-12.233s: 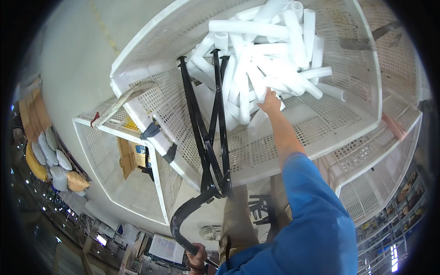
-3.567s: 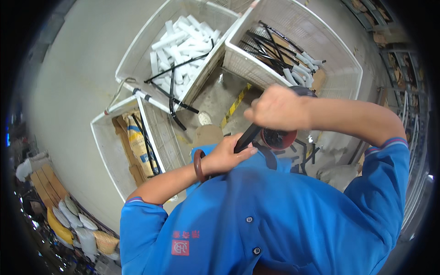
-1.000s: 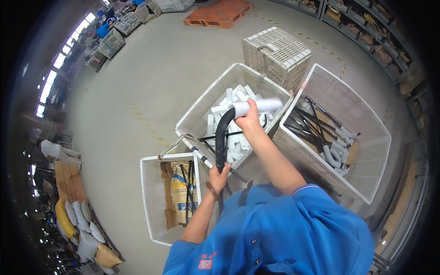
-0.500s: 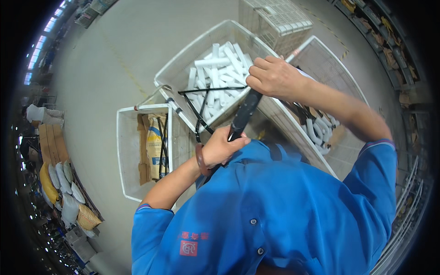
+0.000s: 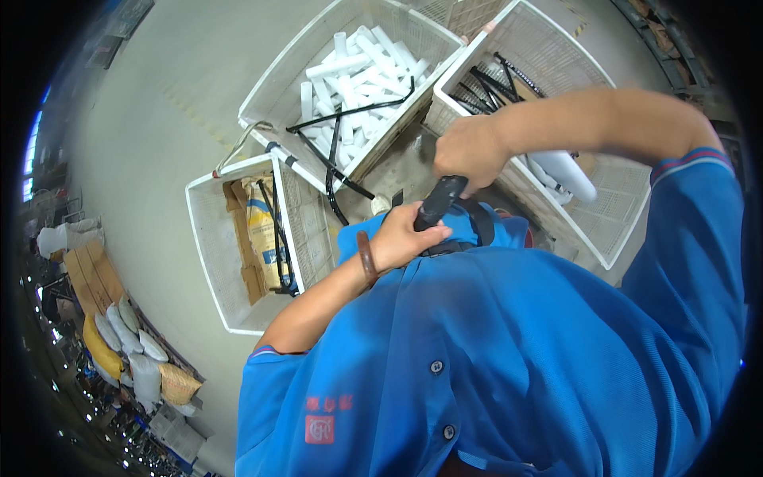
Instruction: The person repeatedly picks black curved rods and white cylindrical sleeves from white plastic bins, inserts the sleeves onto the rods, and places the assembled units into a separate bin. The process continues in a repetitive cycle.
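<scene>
My left hand (image 5: 397, 240), below a brown bracelet, is wrapped round a thick black tube-like grip (image 5: 439, 205) close to my shirt front. At the grip's upper end, my right hand (image 5: 469, 153) is curled closed; its fingertips are mostly hidden, so whether it grasps the grip cannot be told. A large white tube (image 5: 568, 176) shows below my right forearm; whether that hand holds it is hidden. Thin black bent bars (image 5: 338, 119) lie across the rim of a white crate (image 5: 274, 75) filled with short white tubes (image 5: 350, 83).
At left, a smaller white crate (image 5: 208, 274) holds a yellow sack (image 5: 262, 230), cardboard and black bars. To the right, another white crate (image 5: 628, 215) contains black metal parts (image 5: 493, 83) and white pieces. Sacks (image 5: 143, 374) and cardboard (image 5: 94, 274) stand at far left.
My right hand has come lower and closer to my body. The black grip looks shorter and nearer to my shirt. More of the white tube shows by my right forearm, and the view has shifted.
</scene>
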Tool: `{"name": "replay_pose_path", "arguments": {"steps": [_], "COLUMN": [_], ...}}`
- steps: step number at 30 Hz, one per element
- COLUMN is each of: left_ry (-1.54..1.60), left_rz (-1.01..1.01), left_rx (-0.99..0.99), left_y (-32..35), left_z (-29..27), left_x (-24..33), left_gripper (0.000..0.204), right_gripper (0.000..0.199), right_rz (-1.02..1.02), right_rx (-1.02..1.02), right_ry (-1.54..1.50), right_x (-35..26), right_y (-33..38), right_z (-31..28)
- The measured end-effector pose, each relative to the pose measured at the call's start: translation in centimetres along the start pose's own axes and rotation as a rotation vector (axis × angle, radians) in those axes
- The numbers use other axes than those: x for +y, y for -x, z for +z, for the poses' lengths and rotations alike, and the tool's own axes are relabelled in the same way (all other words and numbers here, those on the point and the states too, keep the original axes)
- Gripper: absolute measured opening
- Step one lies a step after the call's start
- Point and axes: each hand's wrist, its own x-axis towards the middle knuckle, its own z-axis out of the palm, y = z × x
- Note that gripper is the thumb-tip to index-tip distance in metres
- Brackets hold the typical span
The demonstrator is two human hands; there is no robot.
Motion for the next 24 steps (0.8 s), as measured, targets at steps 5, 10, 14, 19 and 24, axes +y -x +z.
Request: {"name": "replay_pose_path", "arguments": {"steps": [5, 10, 14, 19, 24], "left_ry": [0.3, 0.348, 0.222, -0.073, 0.119], "left_rz": [-0.116, -0.042, 0.088, 0.249, -0.137], "left_rx": [-0.001, 0.123, 0.129, 0.156, -0.032], "left_y": [0.7, 2.9, 3.0, 2.0, 1.9], "left_z": [-5.3, -7.9, -7.1, -5.3, -6.8], "left_x": [1.5, 1.4, 1.0, 1.0, -0.1], "left_gripper": [0.018, 0.016, 0.017, 0.026, 0.038], "right_gripper": [0.075, 0.096, 0.061, 0.048, 0.025], "right_rz": [0.023, 0.677, 0.665, 0.316, 0.365], "right_rx": [0.751, 1.021, 1.076, 0.878, 0.702], "right_ry": [0.302, 0.008, -0.325, -0.179, 0.311], "right_x": [-0.2, 2.1, 3.1, 2.0, -0.9], "right_y": [2.9, 9.2, 8.1, 6.0, 2.8], "right_z": [-3.3, -0.4, 2.5, -0.5, -2.2]}}
